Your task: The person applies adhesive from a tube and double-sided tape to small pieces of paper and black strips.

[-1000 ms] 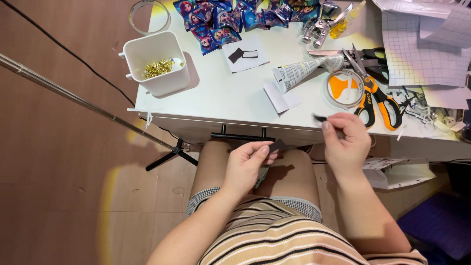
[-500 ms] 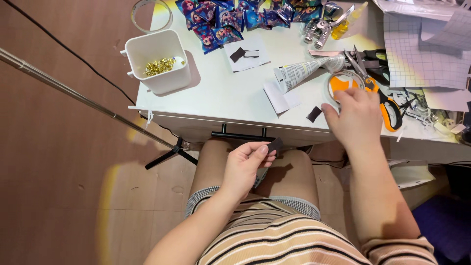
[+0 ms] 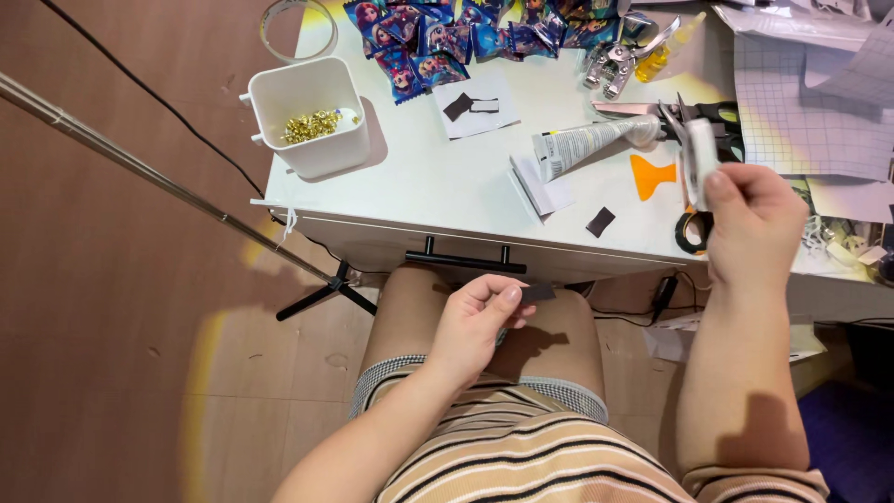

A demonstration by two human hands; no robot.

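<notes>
A white tabletop (image 3: 438,177) stands over a brown wood floor (image 3: 121,307), seen from above the seated person's lap. The left hand (image 3: 475,326) hovers over the knees just below the tabletop's front edge, its grip pressed together on a small dark rectangular piece (image 3: 538,292), thumb and forefinger pinching one end. The right hand (image 3: 754,224) is raised above the tabletop's right side, its grip closed around a white roll of tape (image 3: 700,160) held edge-on, so that the roll's flat faces cannot be seen. Just left of that hand an orange plastic scraper (image 3: 650,175) lies flat, and a second small dark piece (image 3: 601,222) rests near the front edge, apart from both hands. A crumpled tube of glue (image 3: 587,144) lies slantwise beside a folded slip of white paper (image 3: 542,186). Black-handled scissors (image 3: 694,116) lie behind the roll, partly hidden by it. Towards the back left a white plastic bin (image 3: 312,116) holds a heap of small gold bells (image 3: 310,125). Blue foil packets (image 3: 447,37) are strewn along the far edge, and sheets of grid-lined backing paper (image 3: 801,102) overlap at the right. A black tripod leg (image 3: 326,293) stands on the floor beside the tabletop.
</notes>
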